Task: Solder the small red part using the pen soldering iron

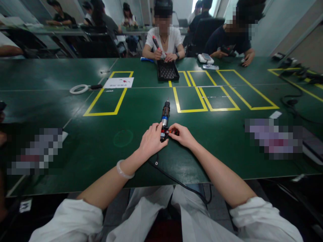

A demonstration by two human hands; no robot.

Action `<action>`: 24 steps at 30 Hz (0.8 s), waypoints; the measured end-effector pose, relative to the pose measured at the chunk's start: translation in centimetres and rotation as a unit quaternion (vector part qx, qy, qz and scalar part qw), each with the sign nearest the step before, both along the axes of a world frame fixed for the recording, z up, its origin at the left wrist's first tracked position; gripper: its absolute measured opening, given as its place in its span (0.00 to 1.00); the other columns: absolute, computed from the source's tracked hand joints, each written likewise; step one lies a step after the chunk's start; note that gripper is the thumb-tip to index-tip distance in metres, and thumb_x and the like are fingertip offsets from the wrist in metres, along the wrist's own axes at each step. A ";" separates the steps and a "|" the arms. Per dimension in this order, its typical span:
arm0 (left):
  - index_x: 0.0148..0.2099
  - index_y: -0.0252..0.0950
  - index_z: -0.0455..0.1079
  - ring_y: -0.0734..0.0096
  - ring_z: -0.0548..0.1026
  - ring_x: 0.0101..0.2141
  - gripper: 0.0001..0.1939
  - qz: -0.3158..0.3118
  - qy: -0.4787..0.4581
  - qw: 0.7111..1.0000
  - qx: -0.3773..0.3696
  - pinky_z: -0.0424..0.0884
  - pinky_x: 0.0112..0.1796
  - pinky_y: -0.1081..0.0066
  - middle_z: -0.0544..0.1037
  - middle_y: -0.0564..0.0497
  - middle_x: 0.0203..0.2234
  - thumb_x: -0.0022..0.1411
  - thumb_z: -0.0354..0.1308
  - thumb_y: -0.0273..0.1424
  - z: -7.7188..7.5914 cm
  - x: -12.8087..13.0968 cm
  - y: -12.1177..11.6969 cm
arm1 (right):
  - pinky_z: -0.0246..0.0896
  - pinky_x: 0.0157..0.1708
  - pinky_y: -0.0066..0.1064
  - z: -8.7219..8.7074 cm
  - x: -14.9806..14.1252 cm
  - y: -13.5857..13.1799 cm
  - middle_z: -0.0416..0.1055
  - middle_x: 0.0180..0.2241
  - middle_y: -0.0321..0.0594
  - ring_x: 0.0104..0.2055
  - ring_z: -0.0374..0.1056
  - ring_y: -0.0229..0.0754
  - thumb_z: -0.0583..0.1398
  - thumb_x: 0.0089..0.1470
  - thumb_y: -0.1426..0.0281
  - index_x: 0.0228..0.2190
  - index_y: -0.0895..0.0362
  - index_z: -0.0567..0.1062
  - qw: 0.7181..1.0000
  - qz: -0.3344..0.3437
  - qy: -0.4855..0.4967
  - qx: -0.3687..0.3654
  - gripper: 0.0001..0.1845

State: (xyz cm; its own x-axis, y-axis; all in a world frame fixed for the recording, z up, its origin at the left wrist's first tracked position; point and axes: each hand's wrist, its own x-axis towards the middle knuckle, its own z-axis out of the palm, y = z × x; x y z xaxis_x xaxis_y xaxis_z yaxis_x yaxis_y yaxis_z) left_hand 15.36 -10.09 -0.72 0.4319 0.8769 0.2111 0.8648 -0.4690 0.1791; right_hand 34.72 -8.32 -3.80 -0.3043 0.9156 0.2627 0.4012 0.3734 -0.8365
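Note:
A corded electric screwdriver, black with a blue band and a red rear end, lies on the green table with its tip pointing away from me. My left hand grips its rear end from the left. From the right, my right hand pinches the red part at the rear with its fingertips. The black cord runs from the tool back over the table edge toward my lap.
Yellow tape rectangles mark the table ahead. A black tray sits in front of a person opposite who holds a similar tool. A white tape ring and a paper sheet lie far left. Cables lie at right.

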 end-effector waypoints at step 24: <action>0.67 0.29 0.54 0.47 0.69 0.48 0.41 -0.004 0.025 1.000 -0.003 0.68 0.45 0.56 0.67 0.35 0.52 0.60 0.58 0.48 0.5 0.2 0.4 | 0.64 0.30 0.30 -0.1 -0.2 -0.1 0.75 0.28 0.37 0.27 0.68 0.37 0.64 0.52 0.65 0.34 0.57 0.76 0.995 -0.039 0.079 -0.047 0.09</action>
